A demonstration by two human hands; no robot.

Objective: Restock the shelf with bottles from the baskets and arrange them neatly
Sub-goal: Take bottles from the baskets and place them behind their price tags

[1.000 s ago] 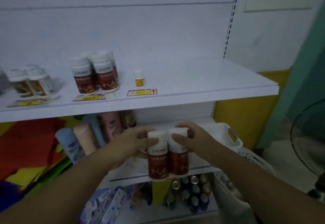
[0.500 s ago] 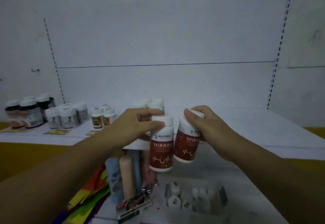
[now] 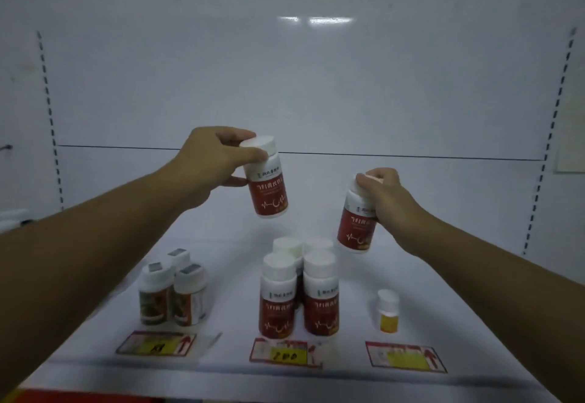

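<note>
My left hand (image 3: pixel 212 162) grips a red-labelled bottle (image 3: pixel 268 190) by its white cap, holding it in the air above the white shelf (image 3: pixel 443 291). My right hand (image 3: pixel 384 200) grips a second red-labelled bottle (image 3: pixel 356 228) by the top, tilted, lower and to the right. Below and between them a cluster of several matching red-labelled bottles (image 3: pixel 299 295) stands on the shelf behind a yellow price tag (image 3: pixel 283 353).
Three white-capped bottles with orange-brown labels (image 3: pixel 172 291) stand at the left behind another tag (image 3: pixel 156 343). A small yellow bottle (image 3: pixel 388 310) stands at the right behind a third tag (image 3: pixel 405 356). The shelf's white back panel (image 3: pixel 300 86) rises behind.
Both hands have risen from below shelf level to above the shelf and moved apart, each carrying its bottle. The view now looks down onto the shelf's top.
</note>
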